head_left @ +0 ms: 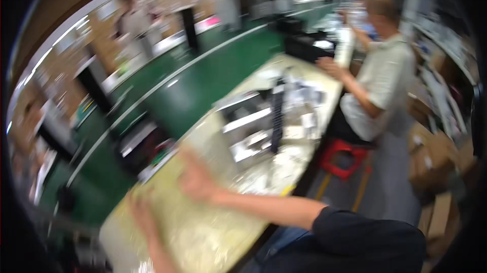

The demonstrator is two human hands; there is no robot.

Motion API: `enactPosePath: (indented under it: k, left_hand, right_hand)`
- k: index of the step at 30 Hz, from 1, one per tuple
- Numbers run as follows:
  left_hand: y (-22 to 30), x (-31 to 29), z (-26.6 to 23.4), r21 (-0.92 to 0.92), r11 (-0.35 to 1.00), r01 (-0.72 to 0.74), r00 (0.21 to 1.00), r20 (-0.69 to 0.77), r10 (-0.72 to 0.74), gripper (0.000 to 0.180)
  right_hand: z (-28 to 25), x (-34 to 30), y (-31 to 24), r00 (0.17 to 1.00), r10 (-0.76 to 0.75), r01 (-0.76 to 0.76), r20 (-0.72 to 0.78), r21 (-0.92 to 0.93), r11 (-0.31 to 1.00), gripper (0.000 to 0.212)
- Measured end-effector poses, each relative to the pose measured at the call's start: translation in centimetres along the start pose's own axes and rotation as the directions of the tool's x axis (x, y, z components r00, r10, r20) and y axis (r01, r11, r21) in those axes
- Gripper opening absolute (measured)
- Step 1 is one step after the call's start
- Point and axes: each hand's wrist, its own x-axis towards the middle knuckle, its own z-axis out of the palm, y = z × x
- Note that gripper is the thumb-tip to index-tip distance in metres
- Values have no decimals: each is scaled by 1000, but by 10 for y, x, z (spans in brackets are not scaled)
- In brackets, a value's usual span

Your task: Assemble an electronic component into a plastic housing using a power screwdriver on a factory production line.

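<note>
The whole picture is smeared by motion. My right hand (pixel 198 176) is over the pale yellow worktable (pixel 187 227), its forearm coming in from the right. Lower and to the left, my left hand (pixel 142 209) is near the table's left edge. Blur hides the fingers of both hands, and I can make out nothing held in either. Beyond my right hand stand grey compartment trays (pixel 248 121) with pale parts in them. Shiny clear plastic (pixel 258 176) lies on the table in front of these trays.
A green conveyor belt (pixel 203 83) runs along the table's far side, carrying a dark bin (pixel 139 138). At right a co-worker (pixel 380 70) sits on a red stool (pixel 345 157). Cardboard boxes (pixel 436 156) line the right side. Other people (pixel 134 24) are across the belt.
</note>
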Motion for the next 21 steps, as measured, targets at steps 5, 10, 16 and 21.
enactPosePath:
  k: [5, 10, 16, 21]
  left_hand:
    - [59, 0, 2, -326, 928, 182, 983, 40, -179, 51]
    - [67, 0, -2, -283, 927, 244, 964, 176, -200, 40]
    - [52, 0, -7, -166, 964, 209, 963, 206, -174, 29]
    - [67, 1, -12, -97, 954, 284, 942, 216, -258, 25]
  right_hand:
    - [40, -2, 37, 949, -214, 180, 232, 159, 971, 27]
    - [19, 0, 20, 892, -233, 135, 387, 264, 955, 16]
    - [3, 3, 4, 762, -173, 24, 624, 240, 970, 31]
    - [-1, 4, -1, 723, -138, -20, 677, 221, 975, 31]
